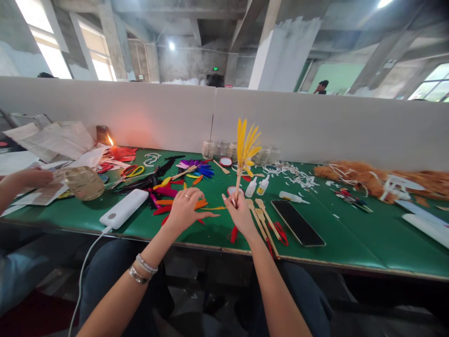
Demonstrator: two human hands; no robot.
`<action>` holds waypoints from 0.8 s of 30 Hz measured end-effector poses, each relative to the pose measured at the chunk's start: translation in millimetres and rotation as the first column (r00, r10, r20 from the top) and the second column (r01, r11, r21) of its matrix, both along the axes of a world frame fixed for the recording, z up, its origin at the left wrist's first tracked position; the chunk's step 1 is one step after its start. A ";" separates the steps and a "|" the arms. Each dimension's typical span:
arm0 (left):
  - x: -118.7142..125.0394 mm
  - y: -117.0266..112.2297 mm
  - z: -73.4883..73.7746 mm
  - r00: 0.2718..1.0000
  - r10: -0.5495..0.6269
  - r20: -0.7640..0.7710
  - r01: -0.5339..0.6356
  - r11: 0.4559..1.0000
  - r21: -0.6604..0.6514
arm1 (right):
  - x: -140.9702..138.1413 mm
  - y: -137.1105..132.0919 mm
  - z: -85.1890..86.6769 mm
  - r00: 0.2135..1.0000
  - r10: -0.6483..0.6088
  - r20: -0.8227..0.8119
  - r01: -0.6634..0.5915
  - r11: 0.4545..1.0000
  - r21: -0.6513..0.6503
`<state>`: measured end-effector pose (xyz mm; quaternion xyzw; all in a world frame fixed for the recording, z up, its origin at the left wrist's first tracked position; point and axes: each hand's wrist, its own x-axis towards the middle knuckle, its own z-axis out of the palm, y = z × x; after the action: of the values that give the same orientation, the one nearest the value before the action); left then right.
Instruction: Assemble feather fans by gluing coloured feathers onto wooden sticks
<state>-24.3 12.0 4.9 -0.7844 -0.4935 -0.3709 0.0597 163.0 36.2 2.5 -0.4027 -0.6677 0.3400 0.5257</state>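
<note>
My right hand (240, 216) is shut around a thin wooden stick (238, 182) that stands upright, topped with a fan of yellow feathers (246, 147). My left hand (185, 210), with a ring on one finger, lies palm down just left of it, fingers apart and reaching right above the green table top (213, 238). Nothing shows in its grip. Loose orange and red feathers (164, 201) lie under and beyond it. Several wooden sticks with rounded ends (261, 222) lie right of my right hand.
A co-worker's hand (31, 178) rests on papers at the far left. A white power bank (124, 208), scissors, a lit candle (110, 140), glue bottles (263, 185), a black phone (297, 223), white scraps and brown fluff crowd the table. A white partition (210, 117) runs behind it.
</note>
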 end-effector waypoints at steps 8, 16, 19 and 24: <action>20.4 -5.4 -0.1 0.737 -0.024 0.675 0.641 0.340 -0.688 | -3.9 -4.0 2.5 0.998 -0.020 -0.056 0.021 1.000 0.015; 24.0 9.5 -11.8 0.473 0.310 0.825 0.724 0.397 -0.564 | -13.1 -9.2 -3.0 0.997 0.068 0.038 -0.068 0.998 0.005; 10.0 7.2 0.8 0.549 0.177 0.817 0.631 0.554 -0.544 | -11.9 -11.6 -1.4 0.995 0.087 0.052 -0.085 0.996 -0.037; -5.9 -0.8 17.2 0.565 -0.013 0.825 0.326 0.922 -0.209 | -12.3 -14.3 -3.2 0.978 0.194 0.070 -0.187 0.977 -0.100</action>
<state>-30.2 11.2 22.1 -0.5702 -0.4423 -0.6006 -0.3442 150.7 21.9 -0.7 -0.3740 -0.7070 0.4034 0.4445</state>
